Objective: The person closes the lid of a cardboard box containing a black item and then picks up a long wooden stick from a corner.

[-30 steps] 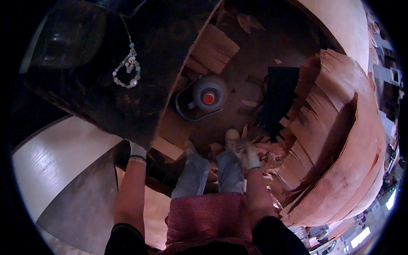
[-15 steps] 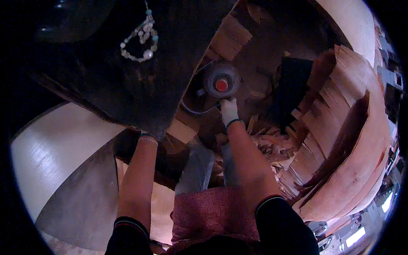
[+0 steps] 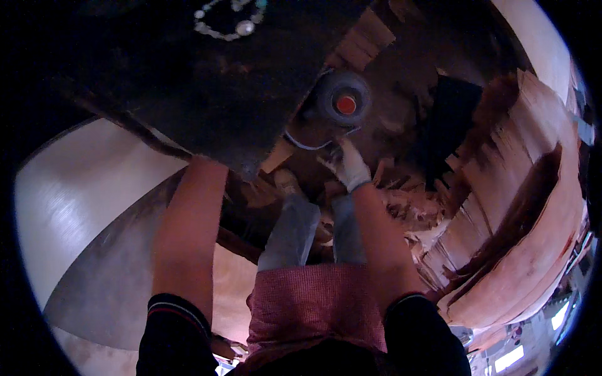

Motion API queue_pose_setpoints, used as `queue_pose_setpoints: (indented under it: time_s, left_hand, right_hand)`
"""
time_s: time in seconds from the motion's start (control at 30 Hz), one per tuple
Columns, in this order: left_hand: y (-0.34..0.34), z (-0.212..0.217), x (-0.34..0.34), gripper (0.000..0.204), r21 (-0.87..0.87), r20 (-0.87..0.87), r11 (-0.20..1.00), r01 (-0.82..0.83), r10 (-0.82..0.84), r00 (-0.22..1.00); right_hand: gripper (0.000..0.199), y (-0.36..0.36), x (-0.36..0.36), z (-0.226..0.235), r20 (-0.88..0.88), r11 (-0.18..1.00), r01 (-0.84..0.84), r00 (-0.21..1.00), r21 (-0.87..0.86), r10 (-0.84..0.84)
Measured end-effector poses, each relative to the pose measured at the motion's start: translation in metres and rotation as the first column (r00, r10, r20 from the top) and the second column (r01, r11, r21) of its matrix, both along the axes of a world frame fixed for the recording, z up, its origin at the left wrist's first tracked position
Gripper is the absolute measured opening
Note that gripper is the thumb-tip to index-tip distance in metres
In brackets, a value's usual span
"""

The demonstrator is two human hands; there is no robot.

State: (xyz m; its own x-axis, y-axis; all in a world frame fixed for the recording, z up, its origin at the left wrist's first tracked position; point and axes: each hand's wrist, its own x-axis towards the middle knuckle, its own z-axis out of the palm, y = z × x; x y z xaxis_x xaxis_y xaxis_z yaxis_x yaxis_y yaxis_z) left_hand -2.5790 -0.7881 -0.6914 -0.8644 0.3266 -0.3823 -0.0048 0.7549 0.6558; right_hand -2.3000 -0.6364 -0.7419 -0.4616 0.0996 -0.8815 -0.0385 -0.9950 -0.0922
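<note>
My right hand [image 3: 352,165], in a pale glove with dark fingertips, is low beside a round grey container with a red centre [image 3: 346,104]. Its fingers look curled, but what is in them is too dim to make out. A thin pale cord or wire [image 3: 306,146] curves from the board's edge to those fingers. My left forearm [image 3: 190,232] reaches up to a large dark board [image 3: 207,106]. Beneath the board's near edge the left hand is hidden, so its fingers do not show.
Curved stacks of reddish-brown veneer sheets [image 3: 533,232] stand at the right. Broken veneer scraps [image 3: 407,207] lie near my right forearm. A dark flat panel [image 3: 453,125] stands beyond them. Pale curved sheets [image 3: 75,200] are at the left. A beaded string [image 3: 244,27] hangs above the board.
The view has shifted, so the container and board appear higher. My right hand has drawn back a little from the container. The left hand has gone further under the board's edge.
</note>
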Motion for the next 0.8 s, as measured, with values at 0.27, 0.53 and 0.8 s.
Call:
queue_pose_setpoints:
  time_s: [0.27, 0.53, 0.8]
  left_hand:
    - [0.016, -0.014, -0.002, 0.042, -0.198, -0.168, 0.972, 0.124, -0.159, 0.973]
    - [0.013, 0.004, -0.024, 0.041, -0.14, -0.187, 0.975, 0.17, -0.194, 0.963]
    - [-0.162, 0.085, 0.055, 0.037, -0.045, 0.137, 0.894, -0.446, 0.447, 0.884]
  right_hand:
    - [0.055, -0.086, -0.056, 0.046, 0.047, 0.974, -0.186, 0.982, 0.125, 0.182]
    - [0.051, -0.095, -0.077, 0.016, 0.047, 0.94, -0.201, 0.979, 0.274, 0.196]
    - [0.05, -0.09, -0.067, -0.008, 0.22, 0.704, -0.447, 0.892, 0.552, 0.395]
